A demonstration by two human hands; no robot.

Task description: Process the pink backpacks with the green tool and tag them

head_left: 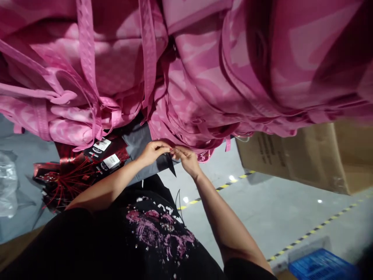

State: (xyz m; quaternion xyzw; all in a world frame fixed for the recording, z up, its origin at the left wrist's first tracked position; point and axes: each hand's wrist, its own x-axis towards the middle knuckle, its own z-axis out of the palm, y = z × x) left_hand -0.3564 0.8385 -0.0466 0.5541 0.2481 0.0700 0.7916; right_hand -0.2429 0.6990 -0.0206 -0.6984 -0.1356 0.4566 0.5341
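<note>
My left hand [154,153] and my right hand [188,158] meet at the lower edge of a pink camouflage bag [186,97]. The fingertips of both are pinched together on a small red piece, which looks like the cord of a hang tag. A dark pointed flap, apparently the black hang tag [171,166], dangles just below the fingers. To the left of my forearm lies a heap of black hang tags [108,162] with white barcode labels and red cords [68,181].
More pink bags with straps [116,58] are piled across the top. A cardboard box [294,155] stands at right on the grey floor, which has yellow-black tape lines. A blue crate [323,266] sits at bottom right. Clear plastic [7,186] lies at far left.
</note>
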